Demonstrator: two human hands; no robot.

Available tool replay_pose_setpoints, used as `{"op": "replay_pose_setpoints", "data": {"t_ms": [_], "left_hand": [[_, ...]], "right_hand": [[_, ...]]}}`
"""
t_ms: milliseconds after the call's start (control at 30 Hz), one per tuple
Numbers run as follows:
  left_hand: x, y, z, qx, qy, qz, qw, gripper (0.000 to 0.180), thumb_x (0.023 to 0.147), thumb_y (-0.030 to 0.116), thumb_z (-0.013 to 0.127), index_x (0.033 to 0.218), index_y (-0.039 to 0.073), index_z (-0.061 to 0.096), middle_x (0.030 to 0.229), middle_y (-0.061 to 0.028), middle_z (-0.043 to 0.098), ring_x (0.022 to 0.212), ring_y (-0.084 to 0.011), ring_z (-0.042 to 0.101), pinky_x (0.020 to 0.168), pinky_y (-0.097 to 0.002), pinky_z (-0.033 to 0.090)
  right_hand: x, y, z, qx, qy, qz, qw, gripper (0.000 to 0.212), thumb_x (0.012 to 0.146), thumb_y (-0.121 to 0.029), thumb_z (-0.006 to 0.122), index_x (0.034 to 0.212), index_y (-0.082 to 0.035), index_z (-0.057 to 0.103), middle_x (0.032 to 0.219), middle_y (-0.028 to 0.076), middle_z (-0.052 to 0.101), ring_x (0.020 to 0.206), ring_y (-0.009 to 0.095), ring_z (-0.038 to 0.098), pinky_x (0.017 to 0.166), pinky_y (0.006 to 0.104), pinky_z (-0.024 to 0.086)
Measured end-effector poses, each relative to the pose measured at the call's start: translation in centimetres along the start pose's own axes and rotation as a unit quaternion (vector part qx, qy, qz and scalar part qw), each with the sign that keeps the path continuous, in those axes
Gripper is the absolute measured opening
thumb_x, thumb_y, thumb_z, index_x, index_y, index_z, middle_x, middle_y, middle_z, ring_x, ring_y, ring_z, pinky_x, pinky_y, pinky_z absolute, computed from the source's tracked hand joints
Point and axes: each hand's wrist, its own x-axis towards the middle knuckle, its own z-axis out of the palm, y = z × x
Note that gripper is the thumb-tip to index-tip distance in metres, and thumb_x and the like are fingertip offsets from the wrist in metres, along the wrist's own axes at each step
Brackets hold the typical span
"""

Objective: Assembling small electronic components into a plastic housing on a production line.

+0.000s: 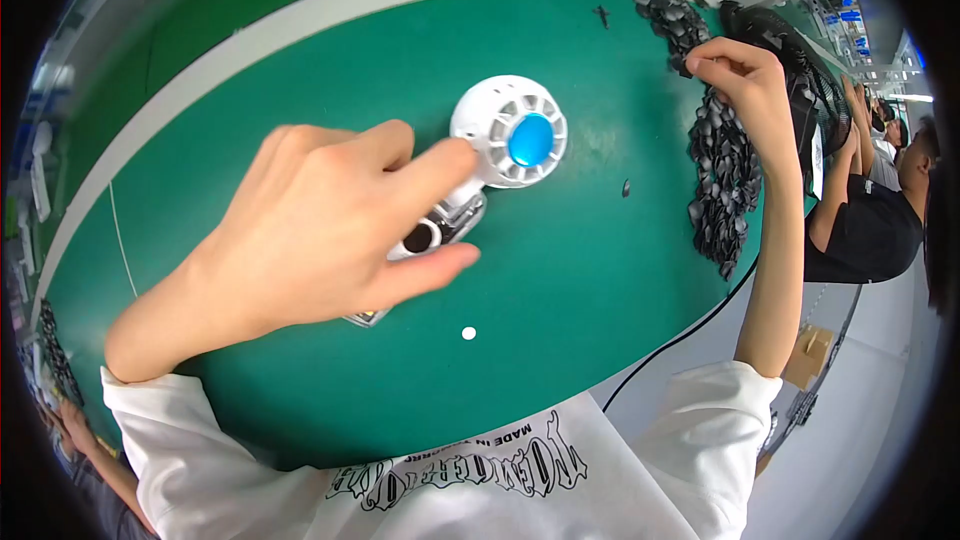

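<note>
My left hand (320, 215) is over a white device on the green table, its index finger reaching to the rim of the device's round slotted white head (485, 110). The thumb is stretched out apart from the index finger; the other fingers are partly hidden. A shiny blue dome (531, 140) sits in the middle of the head. Between thumb and index shows part of the device's body with a black round part (422, 236). At the far right, my right hand (735, 75) pinches a small black piece (687, 64) above a pile of small black pieces (722, 165).
A white disc (469, 334) and a loose black piece (626, 188) lie on the table (580, 290). Another black bit (601, 16) is at the back. A black mesh basket (790, 50) stands beyond the pile. A black cable (660, 350) runs off the right edge. Other people sit at the right.
</note>
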Motion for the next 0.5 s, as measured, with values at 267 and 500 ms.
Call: {"op": "replay_pose_setpoints", "data": {"t_ms": [267, 500], "left_hand": [[2.5, -3.5, 2.7, 0.0, 0.265, 0.301, 0.916, 0.043, 0.069, 0.021, 0.083, 0.104, -0.002, 0.071, 0.098, -0.0192, 0.069, 0.081, -0.0352, 0.069, 0.067, -0.0398, 0.057], [1.3, -4.0, 3.4, -0.019, 0.231, 0.294, 0.927, 0.035, 0.067, 0.014, 0.083, 0.095, -0.004, 0.073, 0.094, -0.0202, 0.07, 0.085, -0.0348, 0.071, 0.067, -0.0379, 0.059]], "right_hand": [[-2.5, -1.5, 2.8, 0.095, -0.112, 0.071, 0.987, 0.007, 0.088, -0.008, 0.069, 0.087, -0.001, 0.072, 0.065, -0.003, 0.057, 0.05, 0.003, 0.047, 0.046, 0.0214, 0.031], [-4.4, -1.6, 2.5, -0.031, -0.015, -0.012, 0.999, 0.007, 0.086, -0.004, 0.069, 0.092, -0.002, 0.072, 0.079, 0.001, 0.068, 0.064, 0.006, 0.06, 0.05, 0.0209, 0.038]]}}
